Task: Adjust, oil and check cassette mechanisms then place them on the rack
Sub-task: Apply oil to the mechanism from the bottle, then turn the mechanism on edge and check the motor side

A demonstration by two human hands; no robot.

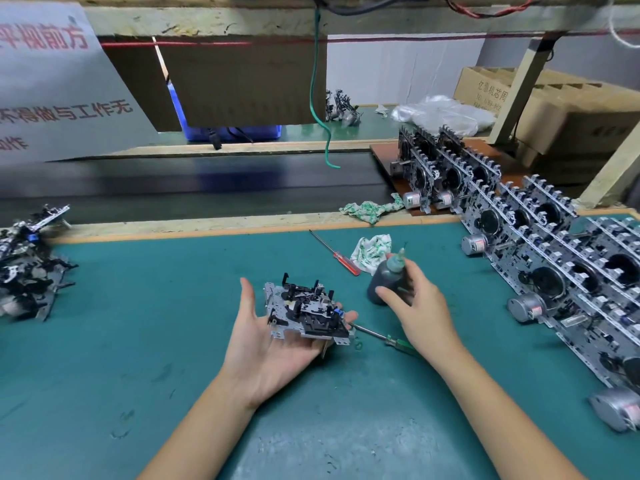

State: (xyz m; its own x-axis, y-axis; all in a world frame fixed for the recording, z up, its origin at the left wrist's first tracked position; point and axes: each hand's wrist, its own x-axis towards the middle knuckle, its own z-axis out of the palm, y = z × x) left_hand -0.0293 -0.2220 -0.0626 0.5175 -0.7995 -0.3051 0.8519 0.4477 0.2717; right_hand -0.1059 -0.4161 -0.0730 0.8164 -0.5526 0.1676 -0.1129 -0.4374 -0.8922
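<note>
The left hand (263,337) lies palm up with its grip spread flat, and a cassette mechanism (306,313) rests on the fingers just above the green bench (138,323). The right hand (420,306) has its grip curled around a dark oil bottle (388,278) that stands on the bench, just right of the mechanism. A green screwdriver (384,337) lies under that hand, a red screwdriver (337,254) lies farther back, and rows of finished mechanisms (540,244) stand on the right.
</note>
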